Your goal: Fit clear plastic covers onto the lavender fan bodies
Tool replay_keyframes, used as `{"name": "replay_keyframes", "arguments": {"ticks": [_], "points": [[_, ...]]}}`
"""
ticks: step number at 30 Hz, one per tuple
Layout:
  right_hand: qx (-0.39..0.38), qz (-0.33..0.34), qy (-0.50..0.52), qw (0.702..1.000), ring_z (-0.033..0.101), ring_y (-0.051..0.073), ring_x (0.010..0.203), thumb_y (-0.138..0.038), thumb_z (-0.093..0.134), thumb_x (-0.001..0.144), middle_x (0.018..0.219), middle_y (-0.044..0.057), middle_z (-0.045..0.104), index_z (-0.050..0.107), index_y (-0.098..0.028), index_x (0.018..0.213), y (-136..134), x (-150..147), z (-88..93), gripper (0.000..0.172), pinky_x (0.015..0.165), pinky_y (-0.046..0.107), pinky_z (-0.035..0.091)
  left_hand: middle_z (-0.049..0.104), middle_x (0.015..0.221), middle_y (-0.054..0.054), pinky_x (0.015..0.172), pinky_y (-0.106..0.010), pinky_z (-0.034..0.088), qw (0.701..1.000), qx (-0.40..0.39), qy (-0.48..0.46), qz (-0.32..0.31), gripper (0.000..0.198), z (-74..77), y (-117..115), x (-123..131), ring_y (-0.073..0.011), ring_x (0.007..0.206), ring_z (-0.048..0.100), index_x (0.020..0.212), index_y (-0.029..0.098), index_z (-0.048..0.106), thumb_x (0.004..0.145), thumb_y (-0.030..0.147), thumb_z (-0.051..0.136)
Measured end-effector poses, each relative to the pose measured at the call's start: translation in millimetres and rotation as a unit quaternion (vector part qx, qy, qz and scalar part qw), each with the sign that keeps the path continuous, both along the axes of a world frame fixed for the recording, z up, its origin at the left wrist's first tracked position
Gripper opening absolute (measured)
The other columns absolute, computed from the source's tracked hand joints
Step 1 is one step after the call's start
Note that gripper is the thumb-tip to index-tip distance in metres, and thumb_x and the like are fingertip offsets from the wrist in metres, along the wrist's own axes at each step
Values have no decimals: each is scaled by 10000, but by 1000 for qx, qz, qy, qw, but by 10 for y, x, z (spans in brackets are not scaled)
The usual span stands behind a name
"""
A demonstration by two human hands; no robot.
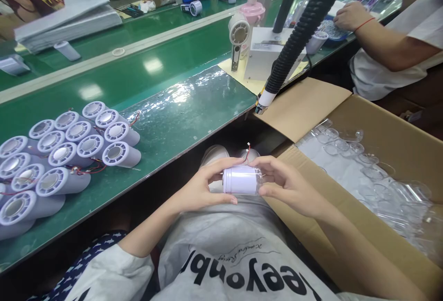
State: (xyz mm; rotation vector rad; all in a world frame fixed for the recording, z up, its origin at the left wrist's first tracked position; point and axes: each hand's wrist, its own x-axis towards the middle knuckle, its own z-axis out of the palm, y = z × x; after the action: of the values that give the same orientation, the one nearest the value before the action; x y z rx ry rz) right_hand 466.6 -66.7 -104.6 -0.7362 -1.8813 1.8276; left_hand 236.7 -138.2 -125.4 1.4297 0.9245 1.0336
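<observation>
Above my lap, a pale lavender cylinder (pixel 240 180) lies on its side between my two hands, with a thin red wire standing up behind it. My left hand (pixel 204 185) grips its left end, thumb below and fingers above. At the right end, the fingers of my right hand (pixel 290 185) close round a clear plastic piece (pixel 259 181) that sits against the cylinder. Several similar lavender cylinders (pixel 74 153) with round silver centres and coloured wires lie grouped on the green bench (pixel 166 121) at the left.
A cardboard box (pixel 398 130) with clear plastic parts (pixel 377 172) stands at the right. A black ribbed hose (pixel 297 38) hangs down ahead, near a white device (pixel 268 56) and a handheld fan (pixel 238 33). A person's arm (pixel 387 38) is at the upper right.
</observation>
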Motion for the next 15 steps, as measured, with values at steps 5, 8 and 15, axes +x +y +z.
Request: {"name": "replay_keyframes", "arguments": {"ticks": [5,8,15], "points": [[-80,-15,-9,997,624,183,940,-371,673,873,1144,50,633,532,-239,1130,-18,-2,7,322,785,296,522,496,1444,-78,1099,-433,400,1000,15,19,1,790,-6,4,-1,-294,1343,446,1370,338,495,662,218,825],[-97,-24,-10,995,637,178,848,-427,667,865,1050,48,649,521,-227,1111,-22,-14,6,349,736,304,537,490,1449,-83,1106,-445,388,1000,10,21,-1,772,-2,0,2,-298,1352,434,1371,330,497,675,227,816],[-173,-30,-1,984,644,139,636,-563,644,848,773,-4,614,529,-195,1018,-30,-65,-55,421,608,274,575,497,1434,-97,1103,-460,390,1000,3,24,-3,762,32,-18,-2,-298,1342,441,1368,314,506,677,229,815]]}}
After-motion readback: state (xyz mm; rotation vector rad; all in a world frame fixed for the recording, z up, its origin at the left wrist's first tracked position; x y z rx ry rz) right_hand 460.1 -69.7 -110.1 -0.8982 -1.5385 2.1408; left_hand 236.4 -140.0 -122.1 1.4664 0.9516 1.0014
